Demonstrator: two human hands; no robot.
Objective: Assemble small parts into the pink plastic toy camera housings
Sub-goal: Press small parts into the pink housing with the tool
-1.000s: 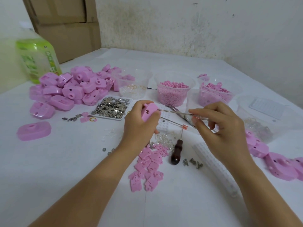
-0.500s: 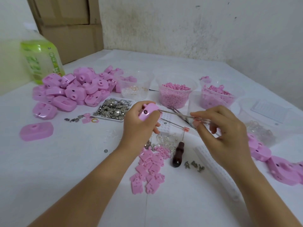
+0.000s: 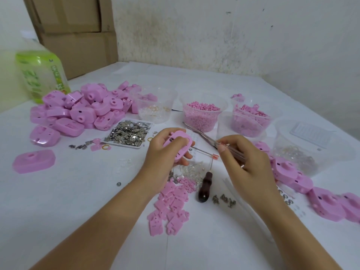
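My left hand grips a pink camera housing above the white table, its open side turned up towards me. My right hand pinches metal tweezers whose tips point away to the far left, past the housing. Below my hands lie flat pink plates, small clear parts and a dark-handled awl. A tray of silver metal pieces sits left of the housing.
A heap of pink housings lies at the back left, one housing apart. More housings line the right. Clear tubs hold pink parts and rings. A green bottle and cardboard boxes stand behind.
My left hand has turned the housing so its open side faces up. The tweezers have drawn back from it and now point past it.
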